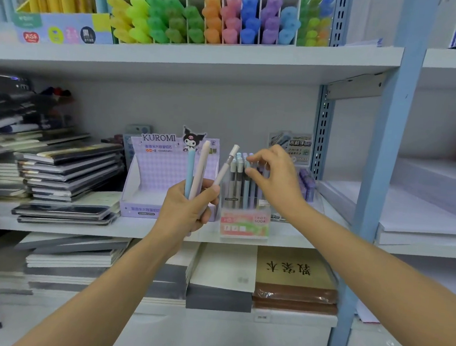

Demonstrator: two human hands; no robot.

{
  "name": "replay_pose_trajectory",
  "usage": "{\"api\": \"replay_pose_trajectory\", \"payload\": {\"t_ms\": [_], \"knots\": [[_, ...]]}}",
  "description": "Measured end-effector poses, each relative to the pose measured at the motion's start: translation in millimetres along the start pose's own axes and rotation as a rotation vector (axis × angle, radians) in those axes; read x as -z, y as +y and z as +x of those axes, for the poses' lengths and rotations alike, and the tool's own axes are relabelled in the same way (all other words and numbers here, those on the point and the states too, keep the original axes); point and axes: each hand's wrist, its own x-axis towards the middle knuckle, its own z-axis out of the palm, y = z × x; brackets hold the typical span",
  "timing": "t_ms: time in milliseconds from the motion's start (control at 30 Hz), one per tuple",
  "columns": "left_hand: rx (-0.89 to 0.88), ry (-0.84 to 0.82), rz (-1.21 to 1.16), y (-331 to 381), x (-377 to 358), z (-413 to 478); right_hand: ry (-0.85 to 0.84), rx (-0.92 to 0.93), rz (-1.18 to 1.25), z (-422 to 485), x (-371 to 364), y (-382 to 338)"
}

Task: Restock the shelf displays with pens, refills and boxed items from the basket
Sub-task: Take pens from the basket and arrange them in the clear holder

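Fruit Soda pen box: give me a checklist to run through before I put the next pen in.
1. Left hand grip on the three spare pens: ok, all held, fanned upward.
2. Right hand on the boxed pens: ok, fingertips pinch their tops.
3. Fruit Soda box upright on the shelf: ok.
4. Free slot for another pen: cannot tell, the right hand covers it.
5. Box well back from the shelf edge: not ok, it seems to sit at the front lip.

Both hands (pixel 188 205) on pens (pixel 200 167), at shelf (pixel 293 237)
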Motion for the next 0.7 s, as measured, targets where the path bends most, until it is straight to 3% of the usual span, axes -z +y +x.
{"api": "replay_pose_trajectory", "payload": {"t_ms": [100, 233, 300, 433, 533, 600, 700], "knots": [[-0.016, -0.044, 0.01, 2.1, -3.3, 1.9, 0.034, -0.039, 0.059, 2.1, 2.5, -2.6], [-0.027, -0.072, 0.007, 7.6, -10.4, 5.4, -0.07, -0.1, 0.569, 6.4, 17.4, -18.6], [-0.024, -0.067, 0.04, 10.0, -12.6, 8.9, -0.144, -0.125, 0.679, 7.0, 19.8, -25.3], [0.013, -0.07, 0.08, 11.4, -12.2, 14.3, -0.107, -0.156, 0.73, 11.4, 22.2, -27.8], [0.052, -0.049, 0.025, 8.8, -9.5, 17.4, 0.033, -0.191, 0.791, 14.8, 31.7, -18.9], [0.053, -0.045, 0.02, 5.6, -7.8, 18.3, 0.117, -0.189, 0.736, 15.4, 37.8, -9.1], [0.03, -0.073, -0.021, 1.8, -8.2, 18.0, 0.099, -0.145, 0.57, 12.4, 41.1, 1.8]]}}
